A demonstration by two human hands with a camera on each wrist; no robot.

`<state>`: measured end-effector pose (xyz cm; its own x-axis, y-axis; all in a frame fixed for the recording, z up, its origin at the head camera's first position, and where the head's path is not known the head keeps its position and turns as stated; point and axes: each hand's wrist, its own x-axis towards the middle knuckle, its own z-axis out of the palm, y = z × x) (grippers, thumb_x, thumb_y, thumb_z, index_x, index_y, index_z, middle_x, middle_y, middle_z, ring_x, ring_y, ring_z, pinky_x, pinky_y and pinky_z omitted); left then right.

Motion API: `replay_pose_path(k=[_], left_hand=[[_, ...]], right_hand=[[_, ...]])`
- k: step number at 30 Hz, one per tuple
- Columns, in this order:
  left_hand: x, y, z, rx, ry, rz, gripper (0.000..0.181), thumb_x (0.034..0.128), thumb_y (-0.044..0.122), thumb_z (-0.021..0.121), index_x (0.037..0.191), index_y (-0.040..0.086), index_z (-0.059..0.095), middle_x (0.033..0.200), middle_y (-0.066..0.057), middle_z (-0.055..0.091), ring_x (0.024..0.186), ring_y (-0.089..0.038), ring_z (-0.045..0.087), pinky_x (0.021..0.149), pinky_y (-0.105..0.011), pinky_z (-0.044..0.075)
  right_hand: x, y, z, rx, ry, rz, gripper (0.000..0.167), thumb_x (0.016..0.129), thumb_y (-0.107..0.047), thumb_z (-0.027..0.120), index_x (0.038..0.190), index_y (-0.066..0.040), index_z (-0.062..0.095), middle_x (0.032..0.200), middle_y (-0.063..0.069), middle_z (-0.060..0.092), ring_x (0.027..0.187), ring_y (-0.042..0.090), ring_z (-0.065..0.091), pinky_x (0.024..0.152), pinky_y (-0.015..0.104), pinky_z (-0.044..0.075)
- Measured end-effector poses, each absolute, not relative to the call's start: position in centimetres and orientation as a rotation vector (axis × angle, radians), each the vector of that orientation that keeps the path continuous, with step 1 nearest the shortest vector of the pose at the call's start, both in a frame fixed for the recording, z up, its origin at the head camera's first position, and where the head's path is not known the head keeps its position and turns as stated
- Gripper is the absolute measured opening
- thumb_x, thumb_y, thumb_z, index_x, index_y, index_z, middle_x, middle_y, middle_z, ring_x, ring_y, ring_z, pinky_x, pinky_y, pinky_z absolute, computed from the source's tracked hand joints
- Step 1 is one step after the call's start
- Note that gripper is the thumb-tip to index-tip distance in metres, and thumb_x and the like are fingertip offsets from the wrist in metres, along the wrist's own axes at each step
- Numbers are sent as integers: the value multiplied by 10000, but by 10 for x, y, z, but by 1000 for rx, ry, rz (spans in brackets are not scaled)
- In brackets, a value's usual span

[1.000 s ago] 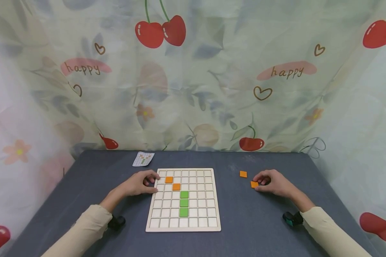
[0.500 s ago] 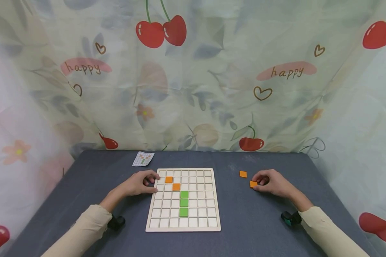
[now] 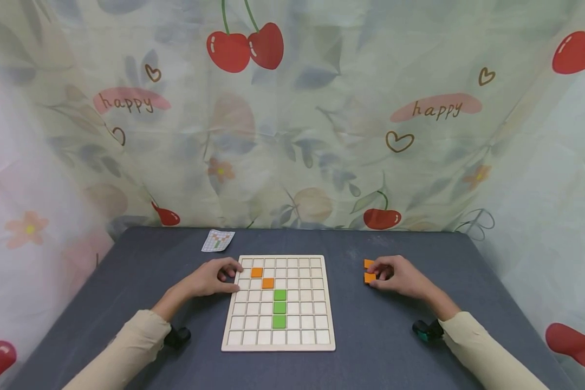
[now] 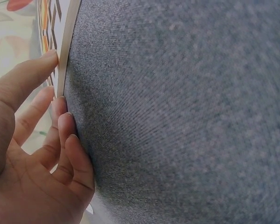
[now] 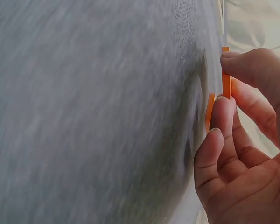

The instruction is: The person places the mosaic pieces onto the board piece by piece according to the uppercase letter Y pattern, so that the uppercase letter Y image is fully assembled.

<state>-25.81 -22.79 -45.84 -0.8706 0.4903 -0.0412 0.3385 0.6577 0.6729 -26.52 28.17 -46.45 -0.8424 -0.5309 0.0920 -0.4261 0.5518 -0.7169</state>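
Note:
My left hand [image 3: 208, 278] rests at the left edge of a pale wooden grid board [image 3: 306, 307], thumb and index finger apart on its rim. In the left wrist view the thumb touches the top of the board's rim [image 4: 64, 56]; the other fingers lie loosely bent beside it. Right of the board, my right hand [image 3: 398, 277] pinches an orange square tile [image 5: 226, 85] between thumb and fingers. A second orange tile [image 3: 368, 263] lies just behind it, partly covered by the fingers. On the board sit two orange tiles [image 3: 268, 283] and three green tiles [image 3: 279, 307].
A small paper card [image 3: 218, 240] printed with a coloured grid pattern lies behind the board at the left. The dark grey tabletop [image 3: 361, 336] ends against a patterned cloth [image 3: 312, 135] at the back. Each wrist wears a black camera [image 3: 177, 337].
The right hand has moved left with the orange tile, which is now in front of the other loose orange tile. The left hand and the board stay in place.

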Motion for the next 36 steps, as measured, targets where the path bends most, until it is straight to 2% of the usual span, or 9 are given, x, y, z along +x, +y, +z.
replay_pose_path(k=[17, 36], left_hand=[[-257, -227, -459, 672, 2683, 1018, 401, 868, 167, 837, 1209, 36, 672, 982, -45, 585, 829, -191, 528, 764, -374, 438], [-260, -226, -458, 595, 2693, 1038, 385, 816, 153, 882, 1146, 52, 711, 935, -36, 597, 799, -190, 534, 740, -367, 452]], right_hand=[[-267, 227, -462, -902, 2578, -1204, 200, 865, -145, 834, 1029, -109, 724, 922, 11, 649, 770, 168, 602, 677, 296, 504], [-268, 177, -465, -1018, 2461, -1278, 208, 874, -110, 815, 1052, -60, 720, 953, 16, 682, 742, 153, 612, 680, 288, 508]])
